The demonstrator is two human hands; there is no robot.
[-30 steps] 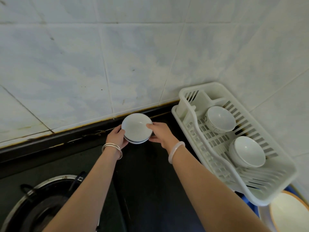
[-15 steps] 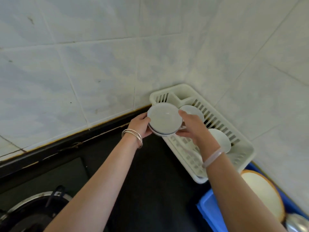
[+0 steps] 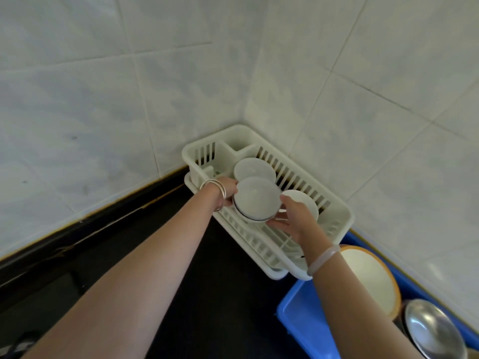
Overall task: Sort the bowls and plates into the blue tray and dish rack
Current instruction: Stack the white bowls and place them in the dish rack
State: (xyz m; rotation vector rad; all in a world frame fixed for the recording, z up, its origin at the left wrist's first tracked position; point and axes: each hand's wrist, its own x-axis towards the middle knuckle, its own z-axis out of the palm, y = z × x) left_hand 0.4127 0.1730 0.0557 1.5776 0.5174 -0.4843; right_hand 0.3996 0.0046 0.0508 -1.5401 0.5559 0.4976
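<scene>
I hold a small stack of white bowls with a dark rim line between both hands, over the white dish rack in the wall corner. My left hand grips the stack's left side. My right hand grips its right side from below. Two more white bowls lie in the rack: one bowl behind the stack, another bowl partly hidden by my right hand. The blue tray sits at the lower right and holds a cream plate with an orange rim and a steel plate.
Tiled walls meet in a corner right behind the rack. The black countertop stretches to the left of the rack and tray. A strip of dark stove edge shows at the bottom left.
Both hands have carried the bowl stack from the countertop by the back wall rightward, until it is over the dish rack. The view has swung right, bringing the blue tray into sight.
</scene>
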